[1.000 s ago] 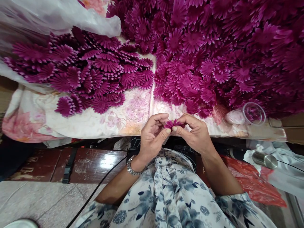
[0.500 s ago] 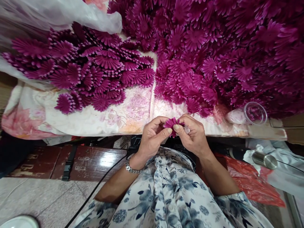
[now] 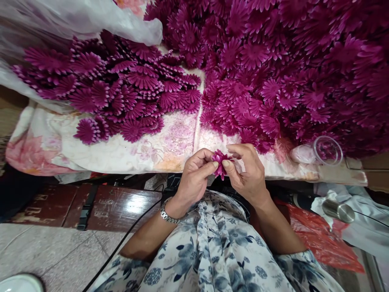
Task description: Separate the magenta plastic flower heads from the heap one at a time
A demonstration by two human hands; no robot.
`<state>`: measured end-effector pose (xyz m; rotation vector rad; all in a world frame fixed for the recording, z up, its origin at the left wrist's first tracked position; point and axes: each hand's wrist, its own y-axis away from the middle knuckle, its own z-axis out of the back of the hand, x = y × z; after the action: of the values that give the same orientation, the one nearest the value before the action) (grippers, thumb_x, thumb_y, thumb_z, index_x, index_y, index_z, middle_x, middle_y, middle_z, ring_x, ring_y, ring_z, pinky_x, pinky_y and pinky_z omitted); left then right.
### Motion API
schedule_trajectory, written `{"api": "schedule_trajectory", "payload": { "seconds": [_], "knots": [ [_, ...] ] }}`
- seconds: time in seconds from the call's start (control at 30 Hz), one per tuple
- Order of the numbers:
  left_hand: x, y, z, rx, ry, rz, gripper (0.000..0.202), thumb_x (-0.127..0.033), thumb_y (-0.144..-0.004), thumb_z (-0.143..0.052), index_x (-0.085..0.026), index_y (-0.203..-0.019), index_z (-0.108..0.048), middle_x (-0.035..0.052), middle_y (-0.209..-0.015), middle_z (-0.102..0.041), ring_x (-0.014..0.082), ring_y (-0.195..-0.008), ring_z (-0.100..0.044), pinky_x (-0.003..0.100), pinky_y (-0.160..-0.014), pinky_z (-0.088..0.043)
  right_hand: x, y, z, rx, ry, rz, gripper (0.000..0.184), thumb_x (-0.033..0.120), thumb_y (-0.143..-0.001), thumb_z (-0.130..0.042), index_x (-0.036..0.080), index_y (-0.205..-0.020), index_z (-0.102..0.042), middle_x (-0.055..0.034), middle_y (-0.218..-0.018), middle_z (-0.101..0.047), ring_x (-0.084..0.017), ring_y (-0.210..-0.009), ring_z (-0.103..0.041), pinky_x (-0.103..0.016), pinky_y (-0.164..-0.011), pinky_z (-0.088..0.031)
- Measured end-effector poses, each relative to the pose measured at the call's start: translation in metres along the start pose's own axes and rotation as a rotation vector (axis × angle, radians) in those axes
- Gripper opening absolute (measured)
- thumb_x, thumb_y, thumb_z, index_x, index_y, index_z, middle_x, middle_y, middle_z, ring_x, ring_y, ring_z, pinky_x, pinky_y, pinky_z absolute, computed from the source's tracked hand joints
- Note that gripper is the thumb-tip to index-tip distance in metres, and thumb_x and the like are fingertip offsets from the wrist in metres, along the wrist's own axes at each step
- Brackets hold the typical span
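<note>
Between my hands, just off the table's near edge, is a small magenta artificial flower head [image 3: 221, 172] with layered petals. My left hand [image 3: 196, 174] pinches its left side between thumb and curled fingers. On the other side, the thumb of my right hand [image 3: 251, 174] touches the petals, while its index finger is raised and apart from the thumb. The lower fingers of that hand are partly hidden. A large heap of loose magenta petal pieces [image 3: 255, 54] lies beyond my right hand. Stacked petal pieces [image 3: 142, 79] lie at the left.
A floral cloth [image 3: 91, 156] covers the table. One clear plastic cup [image 3: 328, 151] lies on its side at the right. Plastic sheeting [image 3: 127, 26] drapes over the back left. Below the table are a dark red bench [image 3: 121, 202], a metal cylinder [image 3: 338, 210] and a red plastic bag [image 3: 322, 239].
My right index finger has lifted and spread away from the thumb. The flower head has turned and shows more of its layered petals. My left hand keeps its pinch.
</note>
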<state>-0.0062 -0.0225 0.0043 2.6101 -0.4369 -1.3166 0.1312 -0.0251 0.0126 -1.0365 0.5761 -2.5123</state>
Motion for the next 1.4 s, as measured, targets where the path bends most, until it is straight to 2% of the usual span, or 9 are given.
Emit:
{"api": "schedule_trajectory", "payload": {
  "seconds": [0.13, 0.37, 0.67, 0.93, 1.03, 1.17, 1.27, 1.33, 1.4],
  "knots": [
    [-0.002, 0.000, -0.003, -0.023, 0.038, 0.034, 0.016, -0.020, -0.062, -0.072, -0.015, -0.068, -0.058, -0.0033, -0.059, -0.054, 0.0050, -0.051, -0.044, 0.017, -0.051, -0.034, -0.002, -0.001, -0.001, -0.026, 0.050, 0.080, 0.012, 0.019, -0.080, -0.061, 0.018, -0.092, -0.058, -0.0075, -0.086, -0.057, -0.019, -0.084, -0.053, -0.035, -0.075, -0.047],
    [-0.002, 0.000, -0.006, -0.069, 0.029, 0.062, 0.021, -0.024, -0.063, -0.074, -0.014, -0.070, -0.057, -0.0046, -0.054, -0.052, 0.0050, -0.050, -0.044, 0.016, -0.051, -0.034, 0.000, -0.002, -0.009, -0.101, 0.140, 0.176, 0.007, 0.011, -0.082, -0.055, 0.018, -0.084, -0.056, -0.0060, -0.077, -0.059, -0.017, -0.073, -0.052, -0.033, -0.067, -0.044],
    [-0.006, -0.004, -0.005, -0.134, 0.075, 0.030, 0.023, -0.025, -0.059, -0.077, -0.014, -0.064, -0.058, -0.0046, -0.052, -0.048, 0.0055, -0.050, -0.042, 0.017, -0.052, -0.035, 0.002, -0.006, -0.010, -0.182, 0.108, 0.169, 0.012, 0.009, -0.080, -0.053, 0.019, -0.087, -0.051, -0.0079, -0.088, -0.060, -0.020, -0.085, -0.053, -0.038, -0.076, -0.045],
    [-0.005, -0.005, -0.001, -0.167, 0.056, 0.027, 0.026, -0.029, -0.058, -0.078, -0.015, -0.065, -0.058, -0.0041, -0.053, -0.048, 0.0072, -0.049, -0.043, 0.019, -0.048, -0.036, 0.003, -0.006, -0.007, -0.196, -0.175, -0.080, 0.007, 0.014, -0.084, -0.048, 0.020, -0.082, -0.050, -0.0030, -0.079, -0.053, -0.016, -0.078, -0.053, -0.033, -0.071, -0.043],
    [-0.006, -0.007, 0.001, -0.220, 0.059, -0.018, 0.028, -0.029, -0.053, -0.081, -0.015, -0.064, -0.059, -0.0046, -0.053, -0.048, 0.0059, -0.049, -0.042, 0.018, -0.048, -0.036, -0.007, -0.012, -0.002, -0.311, -0.227, -0.131, 0.007, 0.019, -0.087, -0.044, 0.020, -0.082, -0.049, -0.0020, -0.077, -0.050, -0.015, -0.075, -0.052, -0.030, -0.066, -0.043],
    [-0.007, -0.007, 0.002, -0.223, 0.043, -0.025, 0.027, -0.029, -0.055, -0.080, -0.015, -0.068, -0.061, -0.0036, -0.058, -0.052, 0.0060, -0.051, -0.045, 0.018, -0.050, -0.038, -0.037, -0.040, 0.027, -0.491, 0.209, -0.028, 0.008, 0.023, -0.087, -0.048, 0.020, -0.083, -0.055, -0.0025, -0.075, -0.054, -0.016, -0.072, -0.053, -0.032, -0.068, -0.042],
    [-0.007, -0.006, 0.001, -0.212, 0.054, 0.024, 0.029, -0.032, -0.057, -0.078, -0.016, -0.073, -0.060, -0.0024, -0.061, -0.055, 0.0087, -0.053, -0.050, 0.021, -0.052, -0.042, -0.052, -0.058, 0.049, -0.409, 0.623, 0.014, 0.013, 0.026, -0.086, -0.053, 0.019, -0.091, -0.063, -0.0083, -0.086, -0.062, -0.021, -0.083, -0.054, -0.039, -0.077, -0.040],
    [-0.007, -0.006, 0.000, -0.216, 0.058, 0.031, 0.028, -0.032, -0.058, -0.078, -0.017, -0.074, -0.059, -0.0020, -0.062, -0.056, 0.0095, -0.055, -0.052, 0.021, -0.051, -0.043, -0.048, -0.060, 0.051, -0.358, 0.667, 0.052, 0.017, 0.025, -0.085, -0.055, 0.019, -0.098, -0.065, -0.0103, -0.094, -0.063, -0.022, -0.088, -0.055, -0.040, -0.079, -0.040],
    [-0.007, -0.006, 0.000, -0.212, 0.059, 0.029, 0.028, -0.031, -0.060, -0.077, -0.017, -0.075, -0.059, -0.0021, -0.063, -0.056, 0.0096, -0.056, -0.053, 0.020, -0.049, -0.043, -0.033, -0.051, 0.041, -0.281, 0.496, 0.115, 0.015, 0.022, -0.083, -0.058, 0.018, -0.096, -0.065, -0.0090, -0.090, -0.062, -0.020, -0.086, -0.055, -0.036, -0.076, -0.044]
  ]
}}
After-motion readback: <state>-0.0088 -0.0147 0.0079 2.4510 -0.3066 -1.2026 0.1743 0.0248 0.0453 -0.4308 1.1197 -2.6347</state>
